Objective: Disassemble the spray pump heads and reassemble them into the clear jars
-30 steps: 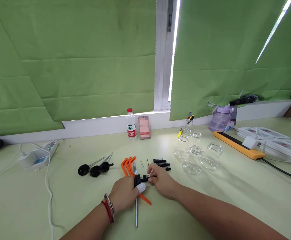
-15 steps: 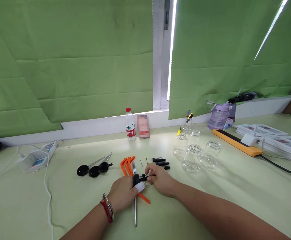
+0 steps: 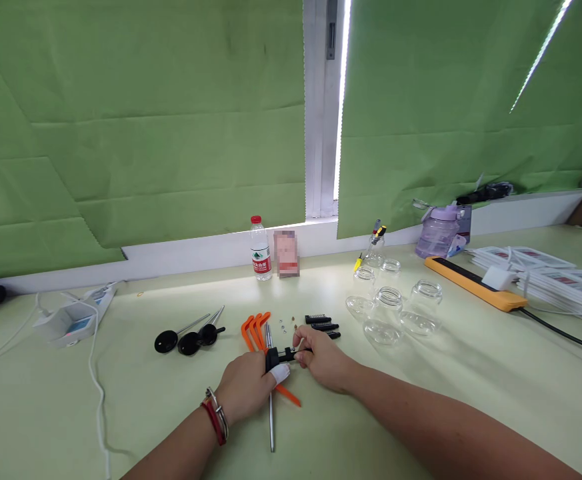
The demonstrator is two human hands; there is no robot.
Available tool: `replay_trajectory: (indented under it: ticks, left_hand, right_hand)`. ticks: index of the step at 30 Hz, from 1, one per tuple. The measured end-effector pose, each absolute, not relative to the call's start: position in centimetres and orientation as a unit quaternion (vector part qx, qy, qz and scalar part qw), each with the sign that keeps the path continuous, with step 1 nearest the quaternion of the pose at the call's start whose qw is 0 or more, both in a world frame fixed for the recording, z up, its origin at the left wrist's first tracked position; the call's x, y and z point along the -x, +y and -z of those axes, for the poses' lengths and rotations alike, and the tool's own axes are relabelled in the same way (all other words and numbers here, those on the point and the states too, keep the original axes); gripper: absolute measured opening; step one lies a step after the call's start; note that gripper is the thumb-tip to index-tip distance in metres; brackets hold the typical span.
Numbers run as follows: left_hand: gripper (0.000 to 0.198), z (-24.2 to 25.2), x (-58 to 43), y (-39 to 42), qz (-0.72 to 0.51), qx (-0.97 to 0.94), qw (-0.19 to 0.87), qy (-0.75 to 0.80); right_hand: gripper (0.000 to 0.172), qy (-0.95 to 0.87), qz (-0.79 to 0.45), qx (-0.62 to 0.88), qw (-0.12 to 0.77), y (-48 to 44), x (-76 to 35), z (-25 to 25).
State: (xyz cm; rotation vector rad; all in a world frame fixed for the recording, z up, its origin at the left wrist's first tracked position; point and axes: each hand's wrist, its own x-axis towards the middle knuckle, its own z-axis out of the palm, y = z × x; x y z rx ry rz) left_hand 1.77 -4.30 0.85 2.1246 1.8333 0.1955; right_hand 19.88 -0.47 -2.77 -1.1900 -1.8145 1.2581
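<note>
My left hand (image 3: 245, 387), with a white wrap on the thumb, is closed around a black plastic part (image 3: 273, 360) low over the table. The thumb and fingers of my right hand (image 3: 325, 360) pinch the narrow right end of that same part. Just beyond my left hand lie several bent orange handles (image 3: 253, 331), and one straight orange end sticks out below the thumb. A long metal rod (image 3: 271, 427) runs under the held part. Black cylinders with springs (image 3: 321, 320) lie beyond my right hand, and tiny metal pieces (image 3: 283, 325) are scattered nearby.
Black discs with metal stems (image 3: 165, 341) lie left. Several clear glass jars (image 3: 388, 317) stand right, one holding yellow-handled tools (image 3: 379, 233). A water bottle (image 3: 261, 250) stands by the wall. An orange power strip (image 3: 471, 283) lies right; a white cable (image 3: 98, 387) runs along the left.
Very little differs. My right fingertips have shifted slightly at the end of the black plastic part, while my left hand stays in place around it.
</note>
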Motion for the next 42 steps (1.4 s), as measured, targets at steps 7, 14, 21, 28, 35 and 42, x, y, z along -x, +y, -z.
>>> replay_trajectory:
  ticks: [7,14,21,28,35,42]
  left_hand:
    - [0.040,-1.09,-1.88,-4.27,-0.071,-0.736,0.180,0.649]
    - [0.040,-1.23,-1.86,-4.25,-0.077,-0.732,0.183,0.652]
    - [0.041,-1.15,-1.74,-4.27,-0.070,-0.737,0.180,0.648]
    - [0.039,-1.44,-1.77,-4.22,-0.058,-0.736,0.180,0.651]
    - [0.037,-1.33,-1.70,-4.12,-0.046,-0.729,0.193,0.656]
    - [0.037,-1.42,-1.77,-4.07,-0.043,-0.729,0.189,0.656]
  right_hand:
    - [0.017,-0.689,-0.472,0.455,0.309,-0.45,-19.93,2.50]
    - [0.016,-0.684,-0.477,0.456,0.311,-0.42,-19.85,2.67]
    - [0.018,-0.687,-0.466,0.459,0.318,-0.60,-19.85,2.38]
    - [0.014,-0.691,-0.461,0.458,0.317,-0.52,-19.91,2.64]
    - [0.014,-0.698,-0.448,0.465,0.308,-0.37,-20.01,2.67]
    - [0.013,-0.699,-0.449,0.465,0.306,-0.46,-20.06,2.66]
